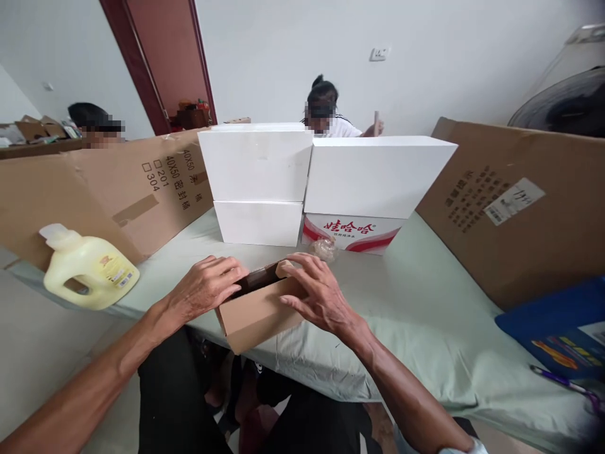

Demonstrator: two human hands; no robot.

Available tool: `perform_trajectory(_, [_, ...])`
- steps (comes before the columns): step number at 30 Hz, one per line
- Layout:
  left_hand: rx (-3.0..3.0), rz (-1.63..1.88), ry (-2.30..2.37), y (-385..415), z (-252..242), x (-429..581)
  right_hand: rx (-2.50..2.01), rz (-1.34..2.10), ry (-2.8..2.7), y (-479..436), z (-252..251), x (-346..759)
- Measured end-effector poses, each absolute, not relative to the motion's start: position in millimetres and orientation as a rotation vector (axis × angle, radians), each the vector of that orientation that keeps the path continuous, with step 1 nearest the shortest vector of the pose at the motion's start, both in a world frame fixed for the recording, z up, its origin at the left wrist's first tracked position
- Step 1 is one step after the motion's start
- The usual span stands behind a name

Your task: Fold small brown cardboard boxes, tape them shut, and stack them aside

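Note:
A small brown cardboard box (265,313) sits at the table's front edge, its top open and its inside dark. My left hand (210,284) is closed over the box's left end, fingers curled at the rim. At the other end, my right hand (319,291) grips the box, with its thumb against the near side and its fingers over a folded flap (283,269). What lies deep inside the box is hidden. Just behind it is a crumpled clear plastic or tape ball (324,248).
Stacked white boxes (258,165) stand behind, beside a red-printed carton (352,233). Large cardboard panels (155,189) flank the green-covered table (378,328). A yellow detergent jug (94,268) is left; a blue container (558,331) and a purple pen (562,381) are right. Two people sit beyond.

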State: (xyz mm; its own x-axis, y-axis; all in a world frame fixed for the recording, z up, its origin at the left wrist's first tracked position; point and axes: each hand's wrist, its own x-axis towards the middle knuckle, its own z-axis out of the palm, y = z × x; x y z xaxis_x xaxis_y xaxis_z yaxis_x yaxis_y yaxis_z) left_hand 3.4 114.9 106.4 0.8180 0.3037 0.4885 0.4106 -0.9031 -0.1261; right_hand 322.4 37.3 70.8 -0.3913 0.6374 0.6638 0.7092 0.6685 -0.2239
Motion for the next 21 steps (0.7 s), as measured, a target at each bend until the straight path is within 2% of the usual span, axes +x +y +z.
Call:
perform_trajectory(5, [-2.689, -0.685, -0.350, 119.7, 109.5, 23.1, -1.057, -0.112, -2.136, 45.9, 58.9, 305.3])
perform_trajectory(10, [-3.027, -0.931, -0.472, 114.6, 107.5, 31.3, -1.011, -0.143, -2.089, 43.2, 50.1, 306.4])
perform_trajectory(12, [-3.209, -1.088, -0.730, 112.8, 110.4, 32.6, -0.984, -0.163, -2.077, 42.4, 48.5, 305.9])
perform_trajectory(16, [-3.348, -1.296, -1.547, 115.3, 116.6, 32.5, -0.968, -0.147, -2.059, 40.8, 42.7, 303.7])
perform_trajectory(21, [-3.255, -1.466, -2.039, 130.5, 109.5, 32.2, -0.969, -0.140, -2.044, 39.0, 37.8, 302.6])
